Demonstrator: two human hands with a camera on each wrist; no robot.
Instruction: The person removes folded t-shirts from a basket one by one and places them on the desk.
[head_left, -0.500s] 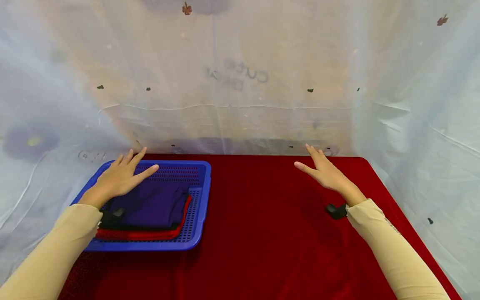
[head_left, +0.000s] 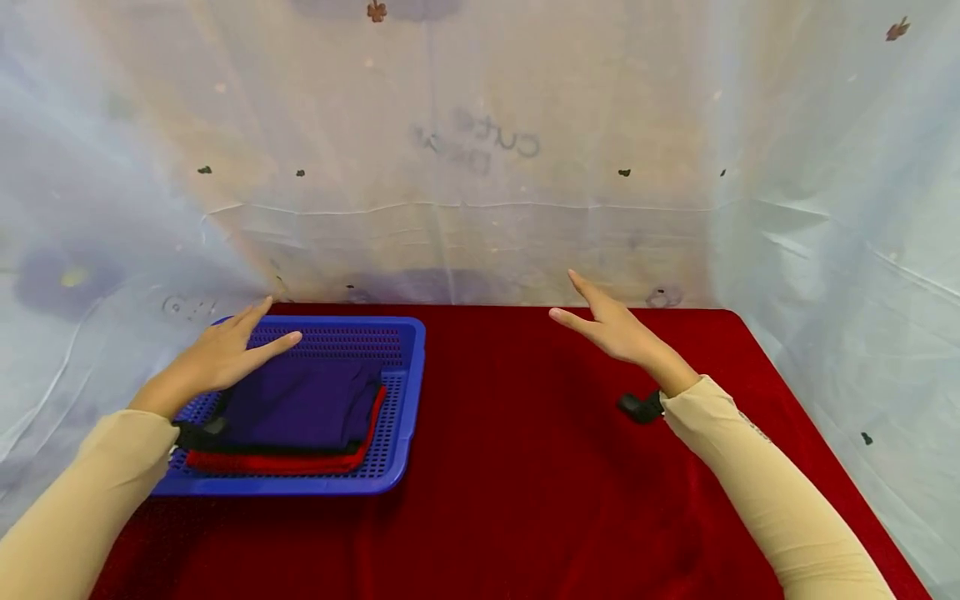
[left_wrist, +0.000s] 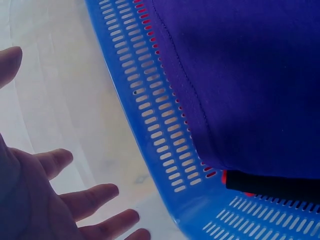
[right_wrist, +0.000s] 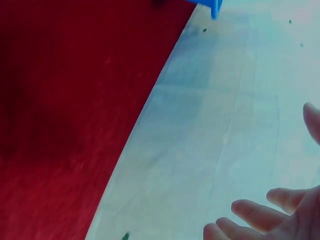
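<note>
Hovering over the blue basket's (head_left: 405, 392) far corner, the left hand (head_left: 217, 358) is spread and holds nothing. The right hand (head_left: 618, 332), equally spread, floats above the red cloth (head_left: 525, 467). A clumsy grab could rumple the folded purple garment (head_left: 300, 408).

red cloth (head_left: 285, 463) — mostly hidden under purple cloth (head_left: 300, 404) | curtain lettering (head_left: 480, 146) — blurred

Left hand (head_left: 217, 357) and right hand (head_left: 617, 327) both flat, fingers straight, arms outstretched.
</note>
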